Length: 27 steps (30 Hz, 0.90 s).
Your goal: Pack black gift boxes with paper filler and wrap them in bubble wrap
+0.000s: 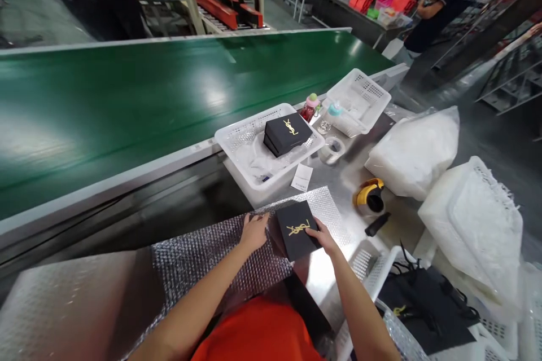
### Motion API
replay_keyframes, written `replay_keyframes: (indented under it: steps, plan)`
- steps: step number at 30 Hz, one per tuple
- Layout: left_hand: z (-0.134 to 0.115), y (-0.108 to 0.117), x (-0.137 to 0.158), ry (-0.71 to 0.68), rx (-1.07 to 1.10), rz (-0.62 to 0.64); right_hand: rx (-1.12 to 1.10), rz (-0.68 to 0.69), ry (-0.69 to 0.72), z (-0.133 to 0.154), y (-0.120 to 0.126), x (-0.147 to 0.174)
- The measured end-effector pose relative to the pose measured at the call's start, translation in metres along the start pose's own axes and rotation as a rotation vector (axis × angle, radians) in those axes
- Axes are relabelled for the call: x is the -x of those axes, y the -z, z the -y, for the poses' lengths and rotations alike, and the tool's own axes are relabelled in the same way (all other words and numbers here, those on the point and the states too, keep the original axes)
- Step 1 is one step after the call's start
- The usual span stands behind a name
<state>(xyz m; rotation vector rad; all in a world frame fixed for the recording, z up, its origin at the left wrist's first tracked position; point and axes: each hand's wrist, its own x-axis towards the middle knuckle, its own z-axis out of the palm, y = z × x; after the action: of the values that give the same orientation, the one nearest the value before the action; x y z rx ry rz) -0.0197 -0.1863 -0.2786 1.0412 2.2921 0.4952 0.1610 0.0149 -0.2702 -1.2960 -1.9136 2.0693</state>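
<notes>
A small black box [297, 229] with a gold emblem is seen lying flat on a sheet of bubble wrap [203, 256] spread over the steel table [351, 172]; no wrap has been folded over it yet, so wrapping is judged barely begun. The right hand [322, 235] is laid on the box's right edge, fingers spread, steadying rather than gripping. The left hand [254, 230] is pressed flat on the wrap just beside the box's left edge. A second identical box [287, 132] is kept in a white basket [237, 138] further back. A tape dispenser [370, 195], a tape roll [332, 149] and stacked foam bags [417, 149] are noted to the right. A green conveyor belt [127, 96] runs beyond the table, with other workers standing farther off.
</notes>
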Motion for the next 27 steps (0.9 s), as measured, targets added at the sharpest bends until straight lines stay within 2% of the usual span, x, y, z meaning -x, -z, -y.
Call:
replay_keyframes:
  steps: [4,8,12,15,17,21,27]
  plan:
    - [-0.011,0.000,0.001,0.090,0.192,-0.032,0.172,-0.147,0.016,-0.005,-0.003,-0.001]
    - [-0.040,-0.014,0.006,0.286,0.491,-0.024,0.364,-0.269,-0.001,-0.004,0.002,-0.003]
    - [-0.065,-0.031,0.014,0.513,0.816,0.123,0.527,-0.453,-0.049,0.008,0.030,-0.016]
    - [-0.072,-0.036,0.017,0.596,0.982,0.166,0.681,-0.595,-0.160,0.013,0.054,-0.029]
    - [-0.073,-0.037,0.019,0.624,1.055,0.155,0.777,-0.617,-0.220,0.012,0.066,-0.035]
    - [-0.074,-0.038,0.019,0.659,1.164,0.147,0.924,-0.572,-0.280,0.006,0.078,-0.042]
    - [-0.079,-0.043,0.014,0.703,1.185,0.141,1.066,-0.506,-0.265,0.006,0.089,-0.045]
